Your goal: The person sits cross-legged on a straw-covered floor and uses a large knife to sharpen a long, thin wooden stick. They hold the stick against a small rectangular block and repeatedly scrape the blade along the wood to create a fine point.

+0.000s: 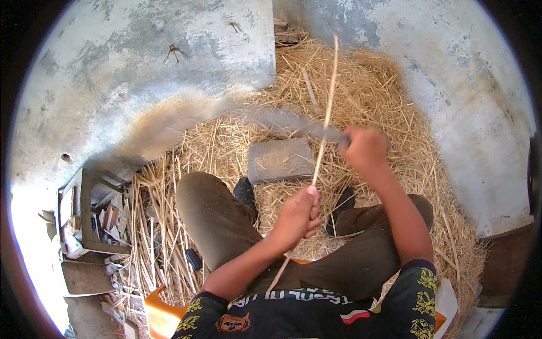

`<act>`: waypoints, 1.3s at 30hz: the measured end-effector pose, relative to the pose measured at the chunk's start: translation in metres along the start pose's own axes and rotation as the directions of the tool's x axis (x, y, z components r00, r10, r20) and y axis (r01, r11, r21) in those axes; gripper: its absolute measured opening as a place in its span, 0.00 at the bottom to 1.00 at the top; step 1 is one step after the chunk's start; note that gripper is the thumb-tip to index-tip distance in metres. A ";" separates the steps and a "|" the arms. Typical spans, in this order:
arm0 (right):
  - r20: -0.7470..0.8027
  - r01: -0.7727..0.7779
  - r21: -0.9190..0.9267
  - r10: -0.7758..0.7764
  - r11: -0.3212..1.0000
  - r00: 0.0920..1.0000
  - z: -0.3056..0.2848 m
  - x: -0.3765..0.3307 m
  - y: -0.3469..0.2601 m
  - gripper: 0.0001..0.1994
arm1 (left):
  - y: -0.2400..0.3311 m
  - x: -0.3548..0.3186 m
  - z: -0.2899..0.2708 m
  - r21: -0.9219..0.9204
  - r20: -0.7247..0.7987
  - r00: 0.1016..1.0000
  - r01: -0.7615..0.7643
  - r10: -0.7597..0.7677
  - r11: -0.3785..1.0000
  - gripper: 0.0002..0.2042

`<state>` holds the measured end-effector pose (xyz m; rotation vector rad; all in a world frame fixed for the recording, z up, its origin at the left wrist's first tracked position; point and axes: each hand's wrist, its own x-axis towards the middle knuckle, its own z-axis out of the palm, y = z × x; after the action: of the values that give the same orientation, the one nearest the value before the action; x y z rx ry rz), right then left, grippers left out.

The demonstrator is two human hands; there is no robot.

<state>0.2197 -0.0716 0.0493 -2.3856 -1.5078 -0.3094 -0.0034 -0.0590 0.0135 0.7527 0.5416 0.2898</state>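
Observation:
My left hand [298, 217] is closed around a long thin pale cane strip [327, 107] that runs upright from near my lap to the top of the view. My right hand [364, 148] grips the handle of a large knife whose blade [282, 120] is blurred and lies across the strip, pointing left. Below the blade, a grey flat block [280, 160] rests on the straw between my feet. I sit with both knees bent.
Loose straw [384, 90] covers the ground in front, backed by grey concrete walls [141, 68]. A wooden crate with scraps [93, 217] stands at the left. An orange plastic seat [161, 316] is under me.

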 end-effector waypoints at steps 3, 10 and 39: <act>-0.054 -0.282 -0.001 0.282 0.959 0.958 0.003 0.033 0.040 0.10 | -0.006 -0.003 0.002 0.035 0.051 0.998 0.041 -0.043 0.999 0.15; -0.055 0.109 0.028 -0.107 0.994 0.993 0.003 0.000 0.014 0.12 | -0.001 0.006 -0.011 0.194 0.051 0.995 -0.097 0.088 0.976 0.16; -0.143 -0.129 -0.006 0.127 0.992 0.982 -0.019 0.028 0.094 0.10 | -0.005 -0.004 0.002 0.131 0.187 0.976 0.088 -0.112 0.987 0.19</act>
<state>0.3158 -0.0932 0.0637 -2.4032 -1.2876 -0.4524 -0.0051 -0.0659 0.0125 0.8591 0.4136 0.0884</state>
